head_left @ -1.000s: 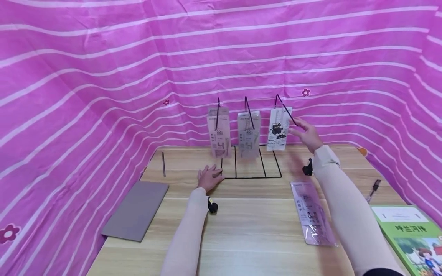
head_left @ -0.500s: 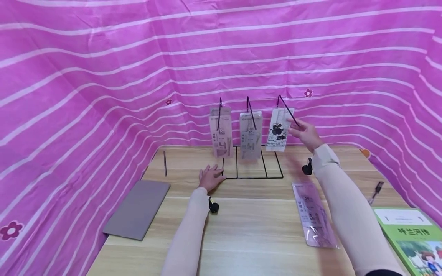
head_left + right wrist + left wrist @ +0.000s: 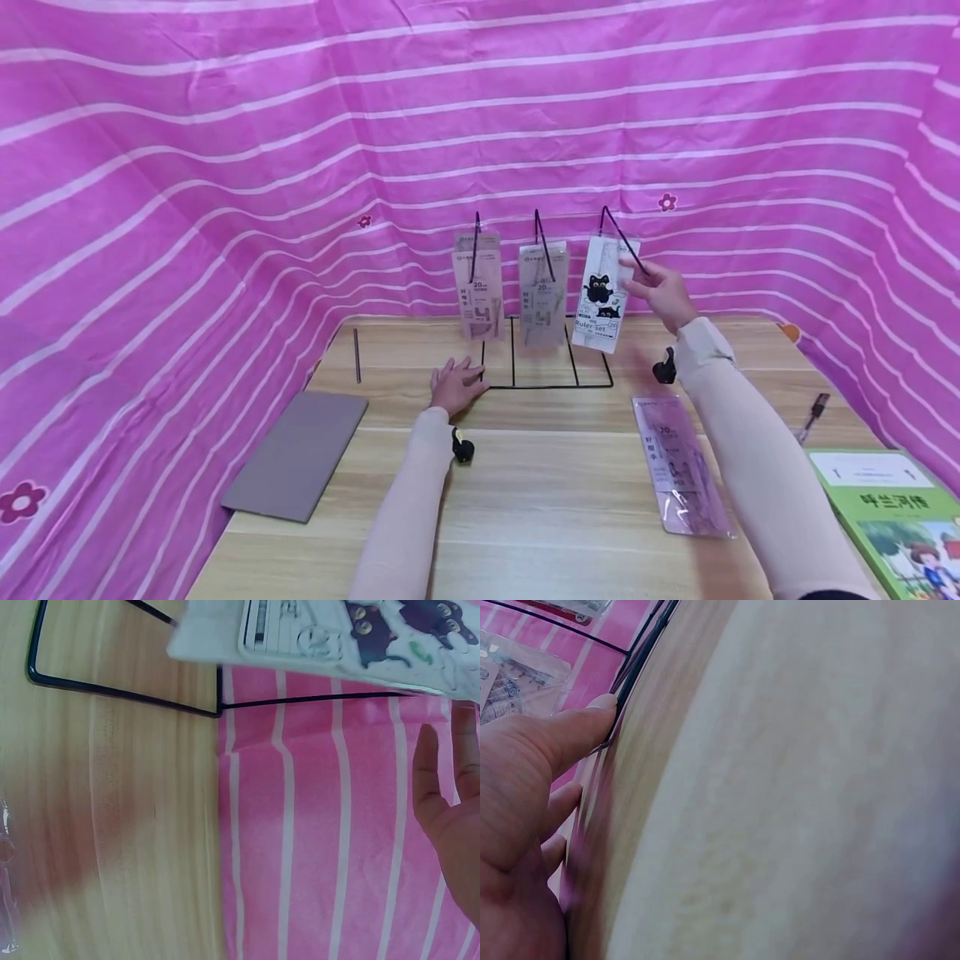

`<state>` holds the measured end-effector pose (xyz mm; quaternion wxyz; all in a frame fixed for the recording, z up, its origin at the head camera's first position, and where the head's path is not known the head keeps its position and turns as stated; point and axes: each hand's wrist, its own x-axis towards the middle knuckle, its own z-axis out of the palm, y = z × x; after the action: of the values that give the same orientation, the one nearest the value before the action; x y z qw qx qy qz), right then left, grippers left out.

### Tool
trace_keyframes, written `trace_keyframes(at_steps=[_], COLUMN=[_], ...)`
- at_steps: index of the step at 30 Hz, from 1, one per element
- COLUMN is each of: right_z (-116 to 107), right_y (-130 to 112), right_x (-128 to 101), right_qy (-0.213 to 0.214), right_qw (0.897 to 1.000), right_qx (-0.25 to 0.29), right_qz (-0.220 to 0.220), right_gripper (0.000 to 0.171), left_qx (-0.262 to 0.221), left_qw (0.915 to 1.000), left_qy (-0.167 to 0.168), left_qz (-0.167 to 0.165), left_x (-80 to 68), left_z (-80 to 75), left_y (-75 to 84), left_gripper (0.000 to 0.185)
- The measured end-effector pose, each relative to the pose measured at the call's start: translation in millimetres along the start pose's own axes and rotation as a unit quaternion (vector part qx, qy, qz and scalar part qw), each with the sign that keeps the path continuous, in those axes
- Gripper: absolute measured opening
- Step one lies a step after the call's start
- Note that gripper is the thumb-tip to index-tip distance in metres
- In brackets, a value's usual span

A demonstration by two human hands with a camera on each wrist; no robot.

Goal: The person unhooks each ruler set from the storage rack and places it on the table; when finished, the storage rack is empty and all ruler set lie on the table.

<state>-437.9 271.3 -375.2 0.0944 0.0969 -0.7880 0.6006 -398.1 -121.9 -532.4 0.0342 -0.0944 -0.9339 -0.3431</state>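
Gray board (image 3: 297, 454): one, lying flat at the near left of the table (image 3: 540, 517), well apart from both hands.
Metal rod (image 3: 357, 367): one thin one, far left on the table, lying front to back.
Left hand (image 3: 456, 385): flat on the wood, fingers straight and spread, fingertips touching the left front corner of the wire rack (image 3: 546, 367); the left wrist view shows a fingertip (image 3: 600, 705) right against the black wire.
Wire rack: one, black, standing far centre with three hooks sloping up toward the near side.
Pink packets (image 3: 478, 287): two hanging, one on the left hook and one (image 3: 542, 292) on the middle hook; a third (image 3: 678, 462) lies flat on the table at the near right.
White ruler set (image 3: 600, 292): one, with black cats printed on it, hanging on the right hook, tilted and swung toward the near side.
Right hand (image 3: 660, 292): raised just right of the white ruler set at the tip of the right hook, fingers at the packet's upper right corner; whether they pinch it, I cannot tell.
Pen (image 3: 813, 412): one, far right on the table.
Green book (image 3: 892, 517): one, near right corner.
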Motion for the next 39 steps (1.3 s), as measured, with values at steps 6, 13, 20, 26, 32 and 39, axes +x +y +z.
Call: trace_keyframes(at_steps=[6,13,20,26,32,39], right_z=[-0.2,-1.5,-1.4,-0.7,-5.5,-10.1], right_y=[1.2,0.6,1.8,-4.7,6.1,15.0], right_x=[-5.7,-12.1,-20.4,-38.5,-45.2,-53.6], right_qy=[0.021,0.038,0.045,0.02,0.019,0.025], right_qw=[0.999,0.997,0.995,0.991,0.99,0.993], right_qx=[0.019,0.049,0.075,0.114,0.121,0.076], right_qz=[-0.017,-0.037,-0.037,-0.065,-0.073,-0.089], right_gripper=[0.05,0.046,0.045,0.045,0.047,0.047], left_qx=[0.003,0.007,0.009,0.015,0.011,0.015], left_qw=[1.0,0.9999,0.9999,0.9998,0.9998,0.9998], left_qy=[-0.004,-0.007,-0.012,-0.01,-0.012,-0.011], left_qz=[-0.003,-0.005,-0.006,-0.005,-0.006,-0.008], left_x=[-0.2,0.6,0.7,-2.1,-5.1,-6.8], left_z=[0.9,1.2,-0.4,-3.9,-5.9,-5.9], left_y=[0.0,0.4,0.9,4.4,8.3,10.1], left_gripper=[0.045,0.045,0.046,0.046,0.046,0.045])
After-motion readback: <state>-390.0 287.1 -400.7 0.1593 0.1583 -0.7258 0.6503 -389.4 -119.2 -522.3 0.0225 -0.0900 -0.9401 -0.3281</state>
